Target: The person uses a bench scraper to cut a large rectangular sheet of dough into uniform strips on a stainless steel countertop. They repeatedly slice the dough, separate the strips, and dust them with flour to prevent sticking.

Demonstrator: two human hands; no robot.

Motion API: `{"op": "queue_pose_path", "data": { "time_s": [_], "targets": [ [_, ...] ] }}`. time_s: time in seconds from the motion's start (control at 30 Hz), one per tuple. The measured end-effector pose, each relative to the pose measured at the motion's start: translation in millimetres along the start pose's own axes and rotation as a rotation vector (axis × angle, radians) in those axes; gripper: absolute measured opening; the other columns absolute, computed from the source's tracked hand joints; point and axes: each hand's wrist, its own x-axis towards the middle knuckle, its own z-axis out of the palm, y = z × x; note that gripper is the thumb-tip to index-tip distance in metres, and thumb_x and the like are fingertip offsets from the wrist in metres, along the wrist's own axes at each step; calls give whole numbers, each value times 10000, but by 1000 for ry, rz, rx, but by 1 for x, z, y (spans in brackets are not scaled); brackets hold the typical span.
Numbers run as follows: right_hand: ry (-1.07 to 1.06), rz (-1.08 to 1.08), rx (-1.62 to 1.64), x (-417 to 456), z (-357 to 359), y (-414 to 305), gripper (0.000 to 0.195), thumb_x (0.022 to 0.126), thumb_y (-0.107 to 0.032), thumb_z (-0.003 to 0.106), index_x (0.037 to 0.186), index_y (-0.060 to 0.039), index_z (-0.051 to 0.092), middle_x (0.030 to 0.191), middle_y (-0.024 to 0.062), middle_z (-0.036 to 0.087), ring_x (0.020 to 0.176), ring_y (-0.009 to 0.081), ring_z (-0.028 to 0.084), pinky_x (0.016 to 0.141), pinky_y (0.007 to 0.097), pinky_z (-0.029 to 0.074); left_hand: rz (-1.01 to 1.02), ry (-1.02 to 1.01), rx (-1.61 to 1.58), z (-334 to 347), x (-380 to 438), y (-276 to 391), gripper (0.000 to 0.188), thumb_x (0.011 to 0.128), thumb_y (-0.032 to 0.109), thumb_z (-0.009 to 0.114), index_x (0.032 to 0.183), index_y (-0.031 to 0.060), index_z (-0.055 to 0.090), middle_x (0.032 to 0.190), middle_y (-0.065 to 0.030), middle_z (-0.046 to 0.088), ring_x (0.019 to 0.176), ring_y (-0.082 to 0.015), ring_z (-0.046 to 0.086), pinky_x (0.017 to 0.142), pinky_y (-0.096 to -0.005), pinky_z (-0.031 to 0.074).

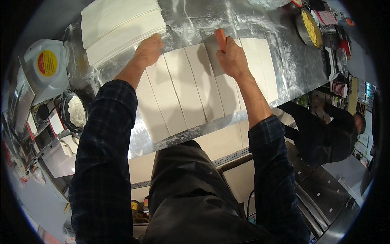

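My right hand (233, 59) grips the reddish handle of a cleaver (214, 65), whose broad blade stands on a pale dough sheet (201, 88). Several straight cuts divide the sheet into wide strips, and part of it lies under my right forearm. My left hand (149, 50) is curled at the far left edge of the sheet, close to a thick stack of dough sheets (122, 24). Its fingertips are hidden, so whether it pinches any dough cannot be seen.
The floured steel worktable (195, 18) ends just before my body. At left are a bowl of white flour (76, 111) and a white plastic-covered machine (45, 67). A metal bowl of yellow food (309, 29) stands at far right. Another person in dark clothes (323, 134) bends nearby.
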Motion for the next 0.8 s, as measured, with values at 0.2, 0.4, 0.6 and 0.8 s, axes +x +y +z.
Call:
{"op": "queue_pose_path", "data": {
  "time_s": [0.2,0.4,0.6,0.8],
  "targets": [
    [8,-26,-24,2,4,6,260,909,-112,626,1121,25,563,925,349,726,901,540,708,807,626,537,-4,8,43,-1,-3,5,78,1040,138,582,1095,82,584,1073,-195,732,1057,-405,680,920,-472,516],
    [-30,-38,-61,3,2,1,235,912,-83,585,1117,28,558,914,356,721,909,543,705,815,632,537,-40,-17,58,-2,-2,6,122,1024,138,573,1130,90,607,1134,-184,740,1130,-397,674,967,-476,514],
    [-59,-106,-29,-5,-4,1,200,917,-56,544,1087,48,554,909,364,716,900,546,704,828,629,553,-73,-42,26,-2,-1,5,179,1013,161,560,1162,86,622,1219,-172,745,1228,-392,649,1023,-485,499],
    [-70,-104,-75,-22,-6,9,186,901,-37,571,1046,64,512,833,372,681,815,557,680,752,622,526,-58,-29,68,1,2,4,173,1009,162,566,1159,92,614,1200,-169,747,1213,-391,655,1016,-486,502]
  ]
}}
